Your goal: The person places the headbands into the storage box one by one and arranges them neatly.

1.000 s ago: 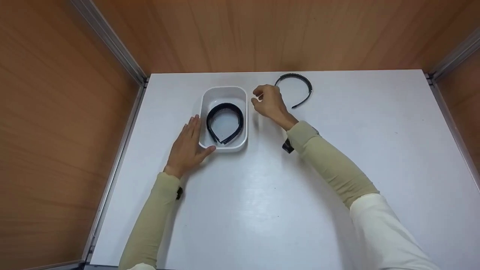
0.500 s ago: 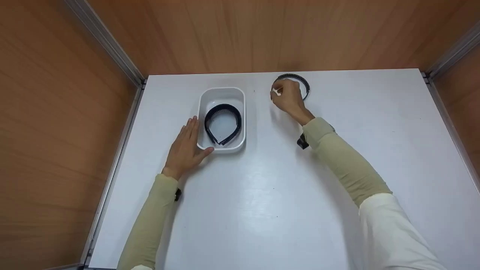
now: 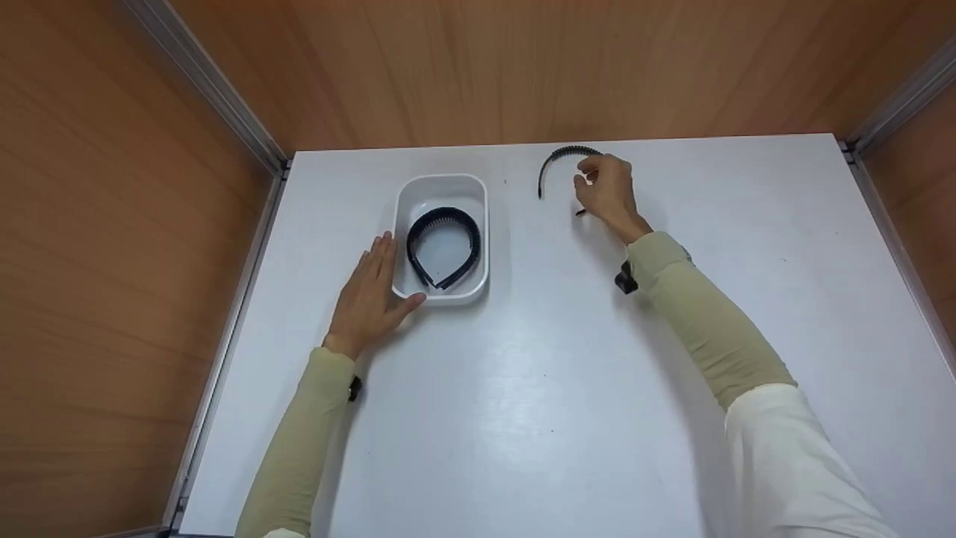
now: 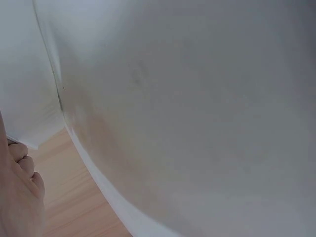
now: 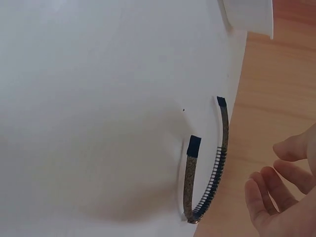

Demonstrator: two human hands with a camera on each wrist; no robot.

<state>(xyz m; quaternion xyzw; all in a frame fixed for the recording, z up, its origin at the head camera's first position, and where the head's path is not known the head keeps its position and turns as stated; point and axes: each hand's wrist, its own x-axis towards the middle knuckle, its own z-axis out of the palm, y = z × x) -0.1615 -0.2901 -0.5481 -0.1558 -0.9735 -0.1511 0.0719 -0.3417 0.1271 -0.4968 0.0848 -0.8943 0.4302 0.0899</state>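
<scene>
A white tray (image 3: 486, 232) stands on the table, with dark toothed headbands (image 3: 445, 214) inside; they look stacked, and I cannot tell how many there are. My left hand (image 3: 366, 299) lies along the tray's left side, fingers straight, its thumb at the near corner. Another toothed headband (image 3: 554, 157) lies near the table's back edge. Over its right side hovers my right hand (image 3: 609, 190), hiding part of it in the head view. The right wrist view shows the headband's speckled arms (image 5: 189, 182) apart from my loosely bent fingers (image 5: 254, 197), which hold nothing.
Wooden panels (image 3: 485, 75) rise behind the white table (image 3: 478, 418) and at both sides. Metal rails (image 3: 224, 90) run along the corners. The left wrist view is mostly filled by a close white surface (image 4: 197, 108).
My right hand has moved right from beside the tray to above the right part of the loose headband. The left hand has stayed at the tray.
</scene>
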